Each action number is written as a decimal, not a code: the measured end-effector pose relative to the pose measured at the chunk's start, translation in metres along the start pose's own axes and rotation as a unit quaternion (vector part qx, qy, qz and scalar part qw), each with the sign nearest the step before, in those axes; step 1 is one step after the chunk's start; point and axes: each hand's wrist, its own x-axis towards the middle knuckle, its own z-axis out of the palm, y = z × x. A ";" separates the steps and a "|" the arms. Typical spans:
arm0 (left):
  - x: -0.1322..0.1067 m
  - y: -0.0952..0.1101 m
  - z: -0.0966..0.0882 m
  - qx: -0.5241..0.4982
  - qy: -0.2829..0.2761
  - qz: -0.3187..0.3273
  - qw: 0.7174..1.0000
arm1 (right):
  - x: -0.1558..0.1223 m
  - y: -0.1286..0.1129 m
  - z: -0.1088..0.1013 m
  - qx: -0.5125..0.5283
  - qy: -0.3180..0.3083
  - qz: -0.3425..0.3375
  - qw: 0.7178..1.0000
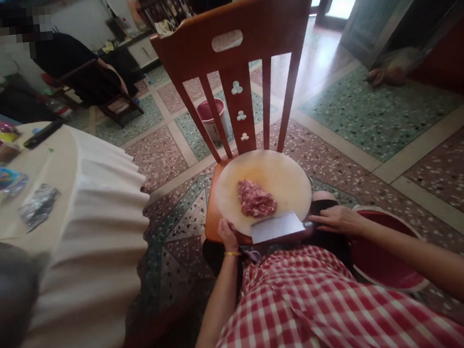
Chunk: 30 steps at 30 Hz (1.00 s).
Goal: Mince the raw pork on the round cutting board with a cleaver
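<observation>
A round, pale cutting board (287,177) rests on the seat of a wooden chair in front of me. On it, left of the middle, sits a mound of minced meat (255,198). The cleaver (278,226) lies flat along the board's near edge, its blade pointing left and close to the meat. My right hand (337,220) is closed on the cleaver's handle at the right. At the near left edge of the board, my left hand (228,235) has its fingers curled; what they grip, if anything, is hidden.
The chair's tall slatted back (234,31) rises behind the board. Left stands a cloth-covered table (96,170) with a dark-handled knife (43,134), a crumpled bag (39,206) and a metal pot (9,294). A red-lined bucket (387,246) is at my right. A person (67,56) sits far left.
</observation>
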 end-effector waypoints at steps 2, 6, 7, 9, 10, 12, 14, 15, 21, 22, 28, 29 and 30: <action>-0.001 0.001 0.000 -0.003 0.003 -0.004 1.000 | 0.022 0.002 -0.002 0.022 0.005 -0.008 1.000; -0.001 0.005 -0.008 0.008 -0.009 0.006 1.000 | 0.058 -0.006 -0.008 0.084 0.045 0.005 0.995; -0.001 0.006 -0.011 0.015 -0.008 0.011 1.000 | 0.064 -0.009 -0.010 0.109 0.059 0.012 0.992; 0.000 0.007 -0.014 0.018 -0.002 0.013 1.000 | 0.073 -0.017 -0.016 0.179 0.090 0.036 0.979; 0.000 0.007 -0.014 0.015 -0.001 0.011 1.000 | 0.076 -0.020 -0.018 0.226 0.099 0.052 0.968; -0.001 0.006 -0.010 0.002 -0.004 0.004 1.000 | 0.081 -0.025 -0.023 0.341 0.094 0.109 0.929; -0.001 0.004 -0.001 -0.013 -0.021 -0.004 1.000 | 0.084 -0.028 -0.023 0.469 0.044 0.185 0.862; -0.001 0.003 0.004 -0.019 -0.031 -0.008 0.999 | 0.086 -0.030 -0.022 0.530 0.012 0.221 0.819; 0.006 -0.003 0.025 -0.036 -0.078 -0.021 0.996 | 0.083 -0.046 -0.015 0.721 -0.053 0.293 0.626; 0.008 -0.005 0.025 -0.036 -0.080 -0.021 0.996 | 0.082 -0.052 -0.021 0.723 -0.034 0.287 0.627; 0.017 -0.019 0.023 -0.018 -0.078 0.000 0.997 | 0.070 -0.110 -0.081 0.491 0.233 0.178 0.820; 0.017 -0.021 0.023 -0.018 -0.079 0.002 0.997 | 0.070 -0.119 -0.082 0.424 0.275 0.162 0.848; 0.017 -0.022 0.023 -0.019 -0.080 0.003 0.997 | 0.072 -0.126 -0.079 0.367 0.303 0.146 0.867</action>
